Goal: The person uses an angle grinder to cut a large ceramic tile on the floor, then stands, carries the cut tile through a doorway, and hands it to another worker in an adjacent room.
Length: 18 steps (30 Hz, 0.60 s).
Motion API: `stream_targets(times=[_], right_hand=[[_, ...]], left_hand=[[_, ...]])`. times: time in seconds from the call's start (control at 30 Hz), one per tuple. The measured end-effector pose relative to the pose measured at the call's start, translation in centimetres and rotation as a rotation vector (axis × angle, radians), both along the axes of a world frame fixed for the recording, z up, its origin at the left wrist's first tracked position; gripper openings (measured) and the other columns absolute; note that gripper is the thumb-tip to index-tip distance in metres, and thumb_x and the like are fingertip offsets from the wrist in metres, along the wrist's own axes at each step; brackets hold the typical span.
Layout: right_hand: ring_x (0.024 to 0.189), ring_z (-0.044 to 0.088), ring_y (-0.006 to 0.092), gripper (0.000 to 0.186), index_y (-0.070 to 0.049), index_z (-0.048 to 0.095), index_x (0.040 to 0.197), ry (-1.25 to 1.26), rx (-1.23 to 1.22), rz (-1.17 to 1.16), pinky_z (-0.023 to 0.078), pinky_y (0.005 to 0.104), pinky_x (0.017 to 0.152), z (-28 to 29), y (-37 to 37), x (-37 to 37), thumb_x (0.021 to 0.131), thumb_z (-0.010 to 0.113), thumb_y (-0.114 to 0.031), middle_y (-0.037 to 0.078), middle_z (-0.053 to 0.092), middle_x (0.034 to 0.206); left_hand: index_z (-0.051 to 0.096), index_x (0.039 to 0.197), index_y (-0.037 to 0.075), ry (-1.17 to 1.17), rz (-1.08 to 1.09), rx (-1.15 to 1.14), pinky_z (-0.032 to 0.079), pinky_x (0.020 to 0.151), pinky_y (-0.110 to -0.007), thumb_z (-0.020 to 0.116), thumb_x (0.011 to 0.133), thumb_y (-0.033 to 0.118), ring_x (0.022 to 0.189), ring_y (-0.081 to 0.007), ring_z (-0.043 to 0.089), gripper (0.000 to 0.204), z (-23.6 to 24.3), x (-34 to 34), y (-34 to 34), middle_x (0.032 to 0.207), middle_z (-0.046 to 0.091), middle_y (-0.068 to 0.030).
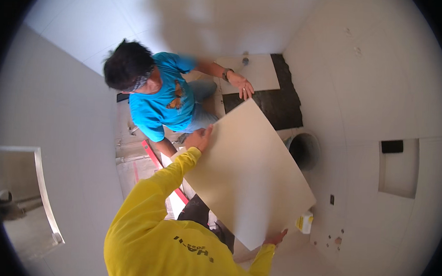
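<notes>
The big tile (249, 174) looks like ceramic, cream, smooth with a soft satin sheen. A laid tile (254, 72) on the floor has the same pale, smooth face. Beside it the bare floor patch (283, 104) is dark, rough and matt, like spread mortar. The walls (373, 86) are smooth, off-white, faintly glossy tile. The yellow sleeve (176, 173) is matt knit cloth; the other person's blue shirt (165, 102) is soft cloth too. The bucket (304, 150) looks like dull, soiled plastic. The red level (152, 157) seems painted metal.
</notes>
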State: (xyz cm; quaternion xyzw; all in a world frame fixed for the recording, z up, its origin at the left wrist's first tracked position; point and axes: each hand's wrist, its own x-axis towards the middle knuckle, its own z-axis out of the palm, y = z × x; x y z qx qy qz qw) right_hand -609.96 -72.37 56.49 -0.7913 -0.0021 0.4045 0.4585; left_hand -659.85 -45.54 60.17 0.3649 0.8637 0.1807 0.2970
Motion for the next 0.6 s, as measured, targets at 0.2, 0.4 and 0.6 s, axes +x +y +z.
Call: stream_targets(times=[0.2, 0.4, 0.6], right_hand=[[0.117, 0.061, 0.0258, 0.07, 0.003, 0.052, 0.141, -0.039, -0.032, -0.196, 0.048, 0.0363, 0.102, -3.0, 3.5, -1.1, 0.099, 0.055, -0.053, 0.012, 0.06, 0.136], [0.103, 0.065, 0.0241, 0.067, 0.008, 0.061, 0.128, -0.068, -0.026, -0.151, 0.051, 0.0355, 0.09, -1.5, 8.6, -3.4, 0.099, 0.056, -0.052, 0.01, 0.067, 0.119], [0.094, 0.065, 0.0229, 0.068, 0.009, 0.065, 0.122, -0.199, -0.156, -0.156, 0.052, 0.034, 0.083, 0.7, 11.9, -5.9, 0.098, 0.057, -0.054, 0.011, 0.07, 0.113]], left_hand=[[0.074, 0.12, 0.013, -0.047, 0.019, -0.153, 0.047, 0.102, -0.05, 0.032, 0.091, 0.082, 0.114, -0.0438, 0.064, 0.086, -4.3, -3.3, 1.2, 0.116, 0.071, -0.0236], [0.073, 0.122, 0.013, -0.067, 0.076, -0.184, 0.045, 0.102, -0.052, 0.03, 0.089, 0.085, 0.116, -0.0468, 0.062, 0.09, -5.7, -5.1, 3.2, 0.118, 0.069, -0.0251], [0.071, 0.126, 0.014, -0.123, 0.068, -0.195, 0.044, 0.104, -0.052, 0.029, 0.088, 0.086, 0.118, -0.0463, 0.061, 0.092, -7.9, -6.8, 5.5, 0.123, 0.068, -0.025]])
